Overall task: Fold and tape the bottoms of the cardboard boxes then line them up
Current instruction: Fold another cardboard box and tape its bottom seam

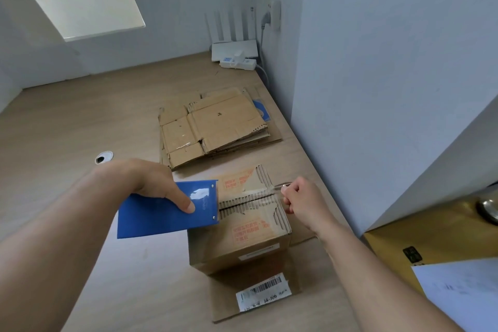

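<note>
Pale blue-grey walls [377,62] close off a wood-grain table [80,121] at its far side and its 3 o'clock side.

A stack of flattened cardboard boxes [215,127] lies on the table at 12 o'clock from the work, near the wall. Just nearer stands the cardboard box [242,248], close to the middle of the view. Its folded flaps face up with their corrugated edges meeting in a seam that runs from 9 to 3 o'clock. One loose flap [229,302] lies flat on the table at the box's 6 o'clock and carries a barcode label [264,291].

At 4 o'clock a yellow-brown carton [431,237] sits partly under a white sheet of paper [463,291].

A blue tape dispenser [161,213] rests on the 9 o'clock end of the seam. The left hand [151,180] grips it, thumb flat on its top face and fingers wrapped out of sight beneath. The right hand [301,202] is at the seam's 3 o'clock end, its fingers curled and pinching the end of a clear tape strip [280,185] that sticks out past the box edge. How far the tape lies along the seam cannot be made out.

At 1 o'clock, in the far corner, are a white router [234,48] and a power strip [238,63]. A round cable grommet [103,158] sits in the table at 10 o'clock from the box.
</note>
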Motion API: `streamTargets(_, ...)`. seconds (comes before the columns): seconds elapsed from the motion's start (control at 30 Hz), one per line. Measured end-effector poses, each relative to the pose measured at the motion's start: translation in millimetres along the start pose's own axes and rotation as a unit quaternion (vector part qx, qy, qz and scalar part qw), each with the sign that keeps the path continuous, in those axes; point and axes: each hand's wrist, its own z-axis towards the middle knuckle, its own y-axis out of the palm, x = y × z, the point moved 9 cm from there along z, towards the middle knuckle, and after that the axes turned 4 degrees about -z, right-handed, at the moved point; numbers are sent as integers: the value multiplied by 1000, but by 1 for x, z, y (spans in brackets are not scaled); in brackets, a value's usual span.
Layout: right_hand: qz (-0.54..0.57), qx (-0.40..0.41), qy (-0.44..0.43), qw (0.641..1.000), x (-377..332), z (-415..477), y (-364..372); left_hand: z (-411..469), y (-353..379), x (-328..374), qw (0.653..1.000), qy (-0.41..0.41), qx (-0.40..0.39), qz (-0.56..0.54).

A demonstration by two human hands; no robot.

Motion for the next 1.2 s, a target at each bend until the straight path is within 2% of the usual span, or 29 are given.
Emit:
streamTargets(0.2,3,-44,-2,999,6,9,16,1,1,0,1000,5,5,0)
streamTargets(0.3,-67,-74,46,994,28,9,22,1,1,0,1000,-1,9,4)
streamTargets(0.4,-126,8,88,988,56,-2,12,0,3,0,1000,0,11,6)
streamTargets(0.5,-158,87,2,984,13,-7,0,0,3,-2,1000,-2,11,-7)
streamTargets(0.63,-273,56,-69,958,-35,0,22,-1,3,-1,1000,-4,12,-11)
streamTargets(0.8,-208,41,-59,976,-26,11,29,-4,3,-2,999,-4,18,-31)
streamTargets(1.07,-180,8,-96,979,-29,-7,40,-12,10,-17,998,-9,29,-55)
streamTargets(1.2,-142,2,-64,988,-30,-1,40,-15,12,-14,997,2,48,-61)
